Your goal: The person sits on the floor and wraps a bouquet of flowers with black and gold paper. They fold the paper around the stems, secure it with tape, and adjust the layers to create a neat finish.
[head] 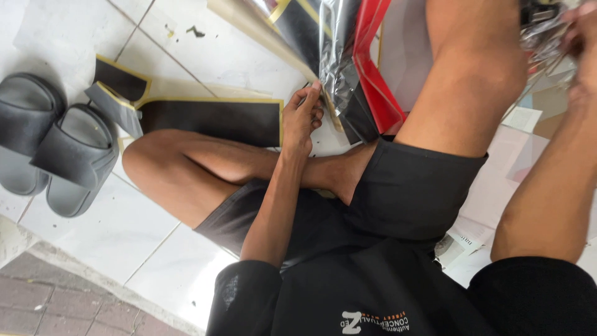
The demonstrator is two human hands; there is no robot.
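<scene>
I sit cross-legged on white floor tiles. My left hand (303,118) reaches forward over my shin, and its fingertips pinch the lower edge of a glossy sheet (323,43), black with gold and red borders under clear film. The sheet rises toward the top of the view, leaning against my raised right knee (472,68). My right hand (581,37), partly cut off at the top right corner, grips crinkled clear film (544,28). A flat black card with a gold edge (211,118) lies on the floor just left of my left hand.
A pair of grey slide sandals (56,143) sits at the far left. A smaller black and gold offcut (118,84) lies beside them. Loose papers (463,242) lie at the right. Brick paving (50,298) begins below the tile edge at bottom left.
</scene>
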